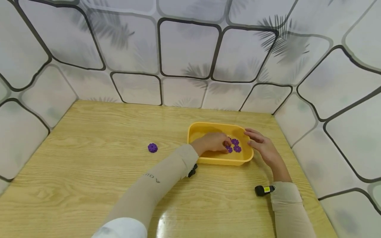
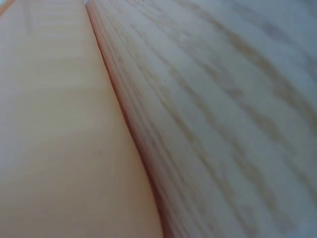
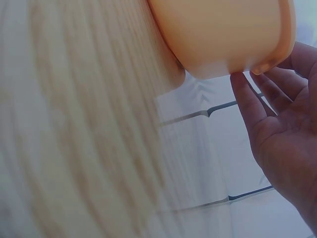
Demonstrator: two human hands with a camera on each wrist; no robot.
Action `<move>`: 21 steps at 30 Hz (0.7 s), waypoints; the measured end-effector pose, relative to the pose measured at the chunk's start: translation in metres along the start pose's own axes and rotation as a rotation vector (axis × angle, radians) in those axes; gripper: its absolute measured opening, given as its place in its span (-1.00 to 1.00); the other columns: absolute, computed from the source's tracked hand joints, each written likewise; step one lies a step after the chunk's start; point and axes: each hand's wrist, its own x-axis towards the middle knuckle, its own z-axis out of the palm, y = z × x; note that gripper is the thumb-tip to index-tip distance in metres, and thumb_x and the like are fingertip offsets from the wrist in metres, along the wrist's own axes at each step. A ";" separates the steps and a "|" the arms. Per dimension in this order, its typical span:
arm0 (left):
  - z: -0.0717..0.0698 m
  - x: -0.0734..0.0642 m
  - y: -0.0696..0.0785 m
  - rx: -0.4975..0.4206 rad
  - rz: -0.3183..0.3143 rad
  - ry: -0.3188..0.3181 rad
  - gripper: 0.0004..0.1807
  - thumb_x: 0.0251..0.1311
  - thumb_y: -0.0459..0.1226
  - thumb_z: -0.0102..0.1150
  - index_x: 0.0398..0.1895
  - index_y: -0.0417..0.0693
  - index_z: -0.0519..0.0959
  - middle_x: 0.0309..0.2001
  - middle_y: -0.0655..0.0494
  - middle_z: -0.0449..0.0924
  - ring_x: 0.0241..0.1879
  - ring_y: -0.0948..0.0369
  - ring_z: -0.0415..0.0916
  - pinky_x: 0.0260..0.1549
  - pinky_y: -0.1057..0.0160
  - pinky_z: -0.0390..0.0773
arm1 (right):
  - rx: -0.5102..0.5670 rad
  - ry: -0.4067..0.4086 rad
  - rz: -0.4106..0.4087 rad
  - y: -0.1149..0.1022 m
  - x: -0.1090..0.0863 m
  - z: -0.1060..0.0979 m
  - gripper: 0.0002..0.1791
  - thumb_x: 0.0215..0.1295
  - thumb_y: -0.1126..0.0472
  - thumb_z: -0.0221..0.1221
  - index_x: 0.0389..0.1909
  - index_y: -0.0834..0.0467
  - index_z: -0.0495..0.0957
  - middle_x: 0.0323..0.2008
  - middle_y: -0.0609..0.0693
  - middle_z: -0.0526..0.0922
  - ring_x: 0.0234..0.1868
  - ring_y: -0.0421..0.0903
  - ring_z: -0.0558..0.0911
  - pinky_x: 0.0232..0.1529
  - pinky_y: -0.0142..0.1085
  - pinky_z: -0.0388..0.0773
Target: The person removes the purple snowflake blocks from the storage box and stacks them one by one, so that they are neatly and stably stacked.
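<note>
A yellow plastic tray (image 1: pixel 218 161) sits on the table, with several purple flower-shaped pieces (image 1: pixel 237 148) lying inside it. Reaching in over the near left rim, my left hand (image 1: pixel 212 142) has its fingers curled, and thumb and fingertips pinch at a purple piece (image 1: pixel 229 149) among the others. My right hand (image 1: pixel 265 148) holds the tray's right end. In the right wrist view, its fingers (image 3: pixel 242 94) press the outer wall of the tray (image 3: pixel 228 39), with another digit up at the rim. The left wrist view shows the tray's side wall (image 2: pixel 74 134) close up, without the hand.
Left of the tray, a small purple flower-shaped stack (image 1: pixel 152 147) lies on the wooden table (image 1: pixel 98 158). Patterned wall covering (image 1: pixel 187 49) encloses the table behind and at both sides. Black wrist cameras (image 1: pixel 263 190) are strapped near the sleeve cuffs.
</note>
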 end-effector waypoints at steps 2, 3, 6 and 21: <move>0.000 0.000 -0.001 0.003 0.005 0.000 -0.61 0.37 0.02 0.22 0.18 0.14 0.63 0.07 0.22 0.61 0.05 0.28 0.54 0.12 0.33 0.48 | -0.001 -0.001 -0.002 0.000 0.000 0.000 -0.44 0.51 0.12 0.13 0.43 0.24 0.36 0.56 0.11 0.15 0.55 0.16 0.14 0.13 -0.67 0.36; -0.001 0.000 -0.001 0.003 0.006 -0.001 -0.61 0.36 0.02 0.22 0.17 0.14 0.63 0.07 0.22 0.61 0.04 0.28 0.54 0.11 0.33 0.48 | 0.000 0.000 0.000 0.000 0.001 0.000 -0.45 0.51 0.12 0.13 0.43 0.24 0.36 0.56 0.11 0.15 0.55 0.16 0.14 0.12 -0.68 0.36; -0.001 0.000 -0.002 0.010 0.006 -0.001 -0.61 0.35 0.04 0.23 0.16 0.14 0.64 0.07 0.24 0.61 0.04 0.30 0.54 0.10 0.35 0.48 | 0.006 -0.003 0.004 -0.001 0.001 0.000 -0.44 0.51 0.13 0.13 0.43 0.24 0.36 0.56 0.11 0.15 0.55 0.16 0.14 0.13 -0.67 0.37; -0.007 0.000 -0.009 -0.173 0.024 0.086 -0.63 0.30 0.02 0.30 0.08 0.09 0.66 -0.06 0.27 0.66 -0.07 0.33 0.55 0.02 0.38 0.48 | 0.011 0.007 -0.005 -0.002 0.000 0.000 -0.44 0.49 0.15 0.15 0.42 0.27 0.37 0.54 0.14 0.18 0.53 0.16 0.17 0.15 -0.68 0.34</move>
